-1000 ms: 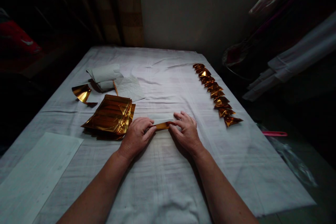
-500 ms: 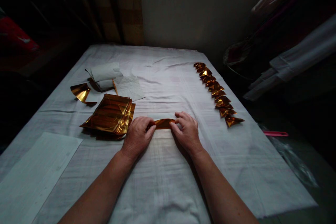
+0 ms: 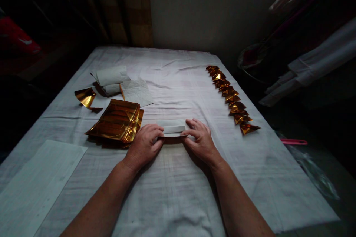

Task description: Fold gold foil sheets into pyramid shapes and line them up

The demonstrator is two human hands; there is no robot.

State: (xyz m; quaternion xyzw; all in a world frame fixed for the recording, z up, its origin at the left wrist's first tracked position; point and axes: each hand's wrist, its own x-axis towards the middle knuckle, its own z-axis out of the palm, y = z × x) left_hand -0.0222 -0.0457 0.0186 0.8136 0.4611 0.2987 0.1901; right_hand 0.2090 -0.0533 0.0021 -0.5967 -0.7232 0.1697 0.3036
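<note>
Between my hands is a small sheet of foil paper (image 3: 174, 129), its pale backing facing up and a crease running across it. My left hand (image 3: 145, 140) pinches the sheet's left end between thumb and fingers. At the right end, my right hand (image 3: 200, 139) grips it the same way, with the index finger on top and the thumb under the near edge. Just left of my left hand lies a stack of gold foil sheets (image 3: 114, 120). A row of folded gold foil pieces (image 3: 233, 100) runs along the table's right side.
A white cloth (image 3: 172, 192) covers the table. Crumpled pale papers (image 3: 111, 76) and a curled gold scrap (image 3: 85, 97) lie at the back left. A white sheet (image 3: 41, 177) is at the front left. Beyond the right edge are a pink handle (image 3: 294, 142) and clear plastic (image 3: 317, 174).
The near flap of the sheet, gold side showing before, has been turned back, so the pale backing now shows. Both hands have stayed at the sheet's ends.
</note>
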